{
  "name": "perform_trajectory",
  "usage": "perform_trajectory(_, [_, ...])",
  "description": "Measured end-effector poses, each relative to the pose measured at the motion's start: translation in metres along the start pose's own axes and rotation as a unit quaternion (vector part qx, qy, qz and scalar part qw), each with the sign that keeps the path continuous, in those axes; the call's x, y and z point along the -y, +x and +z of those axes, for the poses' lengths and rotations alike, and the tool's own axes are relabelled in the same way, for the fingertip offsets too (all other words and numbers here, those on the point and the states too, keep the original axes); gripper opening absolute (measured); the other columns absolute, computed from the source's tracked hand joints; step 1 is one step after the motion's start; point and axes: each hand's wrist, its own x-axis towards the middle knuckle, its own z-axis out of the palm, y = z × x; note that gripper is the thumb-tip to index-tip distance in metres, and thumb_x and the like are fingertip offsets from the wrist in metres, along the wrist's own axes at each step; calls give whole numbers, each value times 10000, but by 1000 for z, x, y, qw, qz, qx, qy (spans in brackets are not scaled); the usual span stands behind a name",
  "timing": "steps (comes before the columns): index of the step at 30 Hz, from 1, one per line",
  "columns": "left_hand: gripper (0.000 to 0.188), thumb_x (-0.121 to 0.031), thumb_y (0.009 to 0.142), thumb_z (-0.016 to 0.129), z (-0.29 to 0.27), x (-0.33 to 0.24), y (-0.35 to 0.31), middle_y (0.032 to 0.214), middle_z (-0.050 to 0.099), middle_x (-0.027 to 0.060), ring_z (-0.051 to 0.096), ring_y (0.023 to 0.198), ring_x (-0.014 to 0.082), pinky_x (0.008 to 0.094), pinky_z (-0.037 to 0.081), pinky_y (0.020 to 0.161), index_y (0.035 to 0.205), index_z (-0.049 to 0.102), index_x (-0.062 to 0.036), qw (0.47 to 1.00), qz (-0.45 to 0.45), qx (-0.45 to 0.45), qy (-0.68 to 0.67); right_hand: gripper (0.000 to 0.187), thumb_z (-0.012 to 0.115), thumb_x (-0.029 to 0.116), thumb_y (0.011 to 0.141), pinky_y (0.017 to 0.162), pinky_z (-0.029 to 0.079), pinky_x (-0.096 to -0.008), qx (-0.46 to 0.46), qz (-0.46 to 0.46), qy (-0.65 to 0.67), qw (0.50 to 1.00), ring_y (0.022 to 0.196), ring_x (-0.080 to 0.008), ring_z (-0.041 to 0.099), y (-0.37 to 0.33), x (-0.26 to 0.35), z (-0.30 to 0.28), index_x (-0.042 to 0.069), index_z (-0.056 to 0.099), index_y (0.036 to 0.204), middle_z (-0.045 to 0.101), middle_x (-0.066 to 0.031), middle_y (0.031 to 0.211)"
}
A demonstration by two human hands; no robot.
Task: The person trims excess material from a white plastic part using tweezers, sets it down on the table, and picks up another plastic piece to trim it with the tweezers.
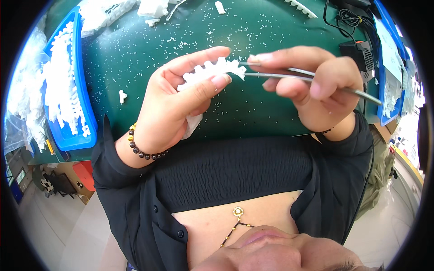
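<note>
My left hand (pixel 156 101) pinches a white toothed strip (pixel 205 71) between thumb and fingers, its row of stubby pegs facing up and away from me. Metal tweezers (pixel 287 77) lie in my right hand (pixel 327 83), gripped between thumb and fingers, their back end sticking out past the palm. Both prongs reach left to the strip's ragged right end. Whether the tips touch it or pinch anything there, I cannot make out. A bit of white material (pixel 193 125) shows below my left palm.
Tiny white crumbs are strewn over the green tabletop (pixel 266 108). A blue tray (pixel 86 106) of white toothed parts stands left, beside plastic bags (pixel 22 104). One loose white piece (pixel 122 96) lies nearby. Black cables (pixel 348 19) and a black device (pixel 361 55) sit right, near another blue bin (pixel 386 118).
</note>
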Motion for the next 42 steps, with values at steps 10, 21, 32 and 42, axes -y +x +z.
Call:
perform_trajectory(10, [488, -39, 850, 570, -1, -3, -1, 990, 651, 61, 399, 588, 19, 161, 330, 514, 1327, 488, 25, 999, -20, 37, -3, 260, 639, -63, 847, 678, 589, -340, 52, -30, -95, 994, 886, -321, 687, 1, 1, 4, 77, 429, 906, 625, -298, 1072])
perform_trajectory(21, [461, -44, 858, 592, 5, -11, 0, 968, 674, 96, 472, 623, 13, 147, 361, 547, 1305, 493, 13, 990, 50, -10, 132, 224, 629, -70, 852, 730, 581, -343, 6, -64, -158, 985, 864, -316, 694, 2, -1, -6, 42, 438, 882, 650, -288, 978])
perform_trajectory(32, [421, -41, 858, 609, 5, -12, 0, 971, 656, 82, 508, 662, 14, 150, 359, 548, 1265, 523, 26, 986, 82, -59, 135, 205, 588, -74, 878, 754, 576, -334, -7, -19, -177, 984, 896, -295, 687, 3, 8, -8, 47, 426, 912, 647, -285, 975])
perform_trajectory(42, [388, -36, 849, 619, 1, -13, -1, 934, 657, 75, 463, 622, 25, 168, 352, 548, 1227, 551, 23, 982, 98, -75, 140, 215, 586, -67, 885, 722, 574, -306, -48, -12, -160, 986, 862, -252, 689, 2, 7, -9, 55, 410, 905, 649, -271, 972])
